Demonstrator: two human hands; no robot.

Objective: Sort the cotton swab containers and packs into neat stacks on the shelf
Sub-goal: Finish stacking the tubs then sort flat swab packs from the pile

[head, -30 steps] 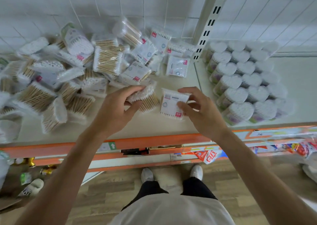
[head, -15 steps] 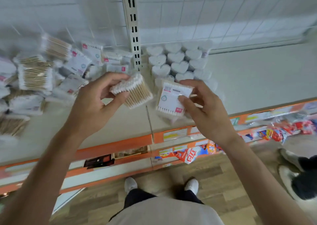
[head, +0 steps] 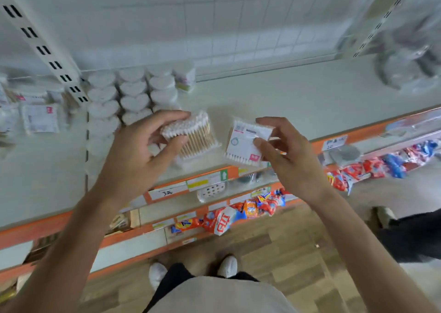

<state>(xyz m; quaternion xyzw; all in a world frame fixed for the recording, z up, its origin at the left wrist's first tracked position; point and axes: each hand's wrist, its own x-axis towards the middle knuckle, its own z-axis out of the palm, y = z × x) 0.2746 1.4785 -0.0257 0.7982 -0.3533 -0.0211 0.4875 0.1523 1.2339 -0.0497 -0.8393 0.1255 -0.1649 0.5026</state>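
Shelf (head: 298, 102) surface, pale and flat, is taken as the landmark, its front edged by an orange strip (head: 317, 143). Above the front part of the shelf two packs are held side by side, a little apart. A clear pack of wooden-stemmed swabs (head: 193, 133) is held by the left hand (head: 136, 160), whose grip is closed round the pack's cotton-tipped end, thumb below and fingers over the top. A flat labelled pack (head: 243, 145), white with a blue ring and a red patch, is pinched by the right hand (head: 288, 160) between thumb and forefinger at its right side; the grip is narrow, with the other fingers curled loosely behind. Whether either pack touches the shelf cannot be told. Toward the left end of the shelf, heart-lidded containers (head: 133, 102) are set in close rows beside a slotted upright (head: 47, 50). Beyond that upright, on the neighbouring shelf section, loose swab packs (head: 40, 119) are seen, blurred. At the far right end of the shelf a blurred clear bundle (head: 405, 59) is seen; what it is cannot be told. Below the shelf's orange strip, lower shelves carry red and blue packets (head: 250, 207), and white shoes (head: 229, 265) are seen on the wooden floor (head: 286, 253).
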